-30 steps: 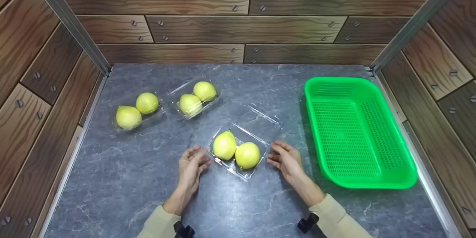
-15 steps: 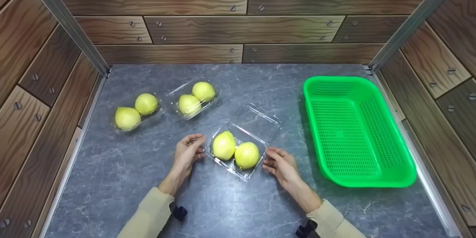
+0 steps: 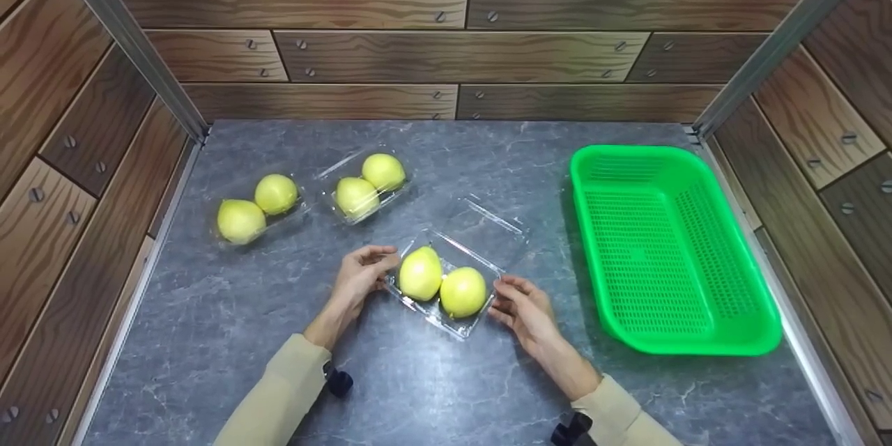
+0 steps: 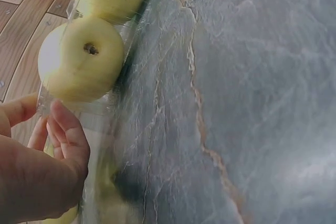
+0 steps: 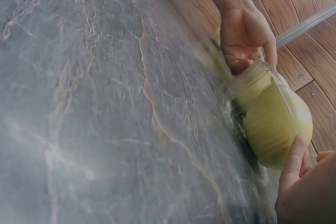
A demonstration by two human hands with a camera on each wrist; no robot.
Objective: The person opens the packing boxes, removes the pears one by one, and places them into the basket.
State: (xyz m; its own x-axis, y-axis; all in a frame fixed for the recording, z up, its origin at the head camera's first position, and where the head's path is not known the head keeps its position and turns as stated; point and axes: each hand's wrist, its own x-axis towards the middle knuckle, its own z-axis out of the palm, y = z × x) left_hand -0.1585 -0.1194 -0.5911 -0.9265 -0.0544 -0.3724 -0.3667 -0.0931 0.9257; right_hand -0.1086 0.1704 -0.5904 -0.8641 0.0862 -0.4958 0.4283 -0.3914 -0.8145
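A clear plastic clamshell box [image 3: 446,326] lies in the middle of the table with its lid [image 3: 491,223] folded back. Inside are two yellow-green pears, one on the left [image 3: 420,273] and one on the right [image 3: 463,292]. My left hand [image 3: 357,280] pinches the box's left corner between thumb and fingers. On the opposite side, my right hand [image 3: 527,313] holds the right corner, its thumb on the rim. The right wrist view shows both hands at the box wall, with a pear [image 5: 273,127] behind the plastic.
Two more clear boxes stand at the back left, each with two pears, one nearer the middle [image 3: 357,198] and one farther left [image 3: 241,221]. A green plastic basket [image 3: 606,306] is at the right. Wood-patterned walls [image 3: 376,56] enclose the grey table [image 3: 209,334].
My left hand first drew back left from the box, then returned to its left corner. My right hand shifted slightly down and inward to the rim. The box and pears stayed put.
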